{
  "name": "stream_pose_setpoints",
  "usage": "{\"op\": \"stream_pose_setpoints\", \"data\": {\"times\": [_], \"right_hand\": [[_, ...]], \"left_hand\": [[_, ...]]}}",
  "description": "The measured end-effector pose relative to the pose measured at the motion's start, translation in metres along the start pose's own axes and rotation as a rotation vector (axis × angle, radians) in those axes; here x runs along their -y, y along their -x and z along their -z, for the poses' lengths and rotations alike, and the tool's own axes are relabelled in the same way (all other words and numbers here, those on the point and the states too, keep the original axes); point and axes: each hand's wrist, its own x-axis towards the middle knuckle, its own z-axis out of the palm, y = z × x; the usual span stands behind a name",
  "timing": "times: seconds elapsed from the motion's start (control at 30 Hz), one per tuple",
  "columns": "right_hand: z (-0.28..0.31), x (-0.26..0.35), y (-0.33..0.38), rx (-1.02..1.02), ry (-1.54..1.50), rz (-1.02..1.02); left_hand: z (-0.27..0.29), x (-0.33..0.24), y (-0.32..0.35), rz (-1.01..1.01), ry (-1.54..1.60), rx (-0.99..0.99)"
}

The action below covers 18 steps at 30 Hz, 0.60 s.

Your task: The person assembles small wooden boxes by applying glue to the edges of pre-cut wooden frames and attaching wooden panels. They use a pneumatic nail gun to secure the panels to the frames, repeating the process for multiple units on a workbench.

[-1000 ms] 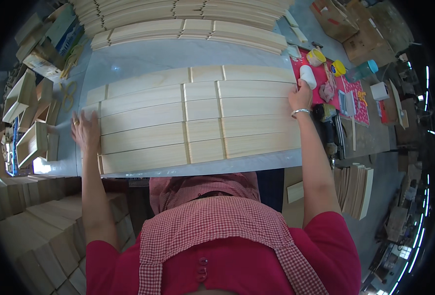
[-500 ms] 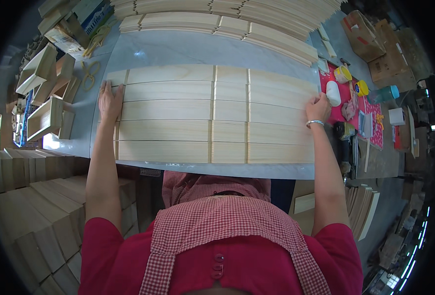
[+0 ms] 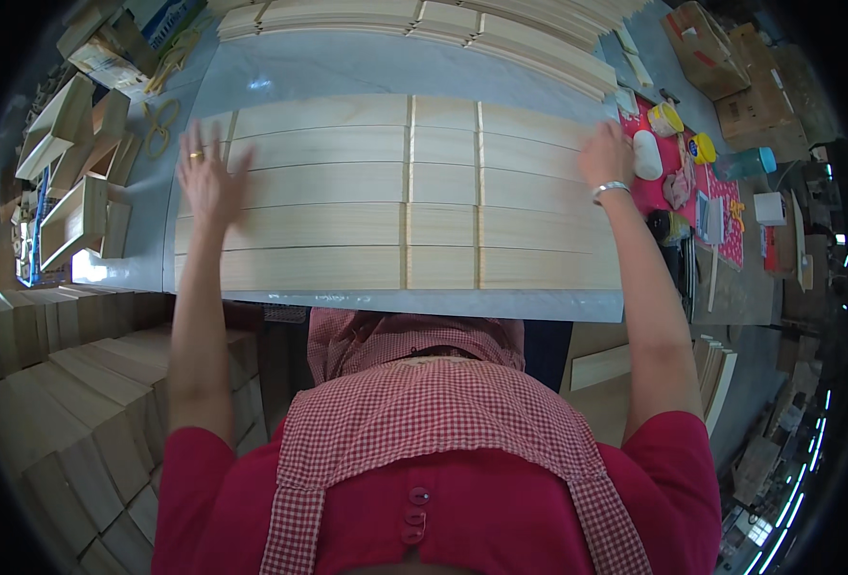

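Observation:
Several pale wooden boards lie flat, side by side, across the table, with two grooves lined up across them right of centre. Over their left ends is my left hand, fingers spread and slightly blurred, a ring on one finger, holding nothing. My right hand, with a silver bracelet on the wrist, is at the far right ends of the boards. Its fingers are bent and smeared by motion, so I cannot make out whether it touches a board.
Stacked grooved boards lie at the table's far side. To the right, a red patterned cloth carries a white bottle and yellow-lidded tubs. Scissors and open wooden boxes are left. Wooden blocks are piled lower left.
My left hand has loosened from the boards' left edge and spread its fingers. My right hand has shifted inward and farther up the boards. The whole view has shifted slightly.

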Motion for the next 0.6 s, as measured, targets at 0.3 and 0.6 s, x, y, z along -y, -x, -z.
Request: {"op": "stream_pose_setpoints", "data": {"times": [0.3, 0.6], "right_hand": [[-0.002, 0.182, 0.009, 0.012, -0.416, 0.427], [-0.022, 0.151, -0.016, -0.039, -0.432, 0.361]], "left_hand": [[0.086, -0.154, 0.097, -0.708, 0.365, 0.545], [0.065, -0.176, 0.067, -0.775, 0.359, 0.488]]}}
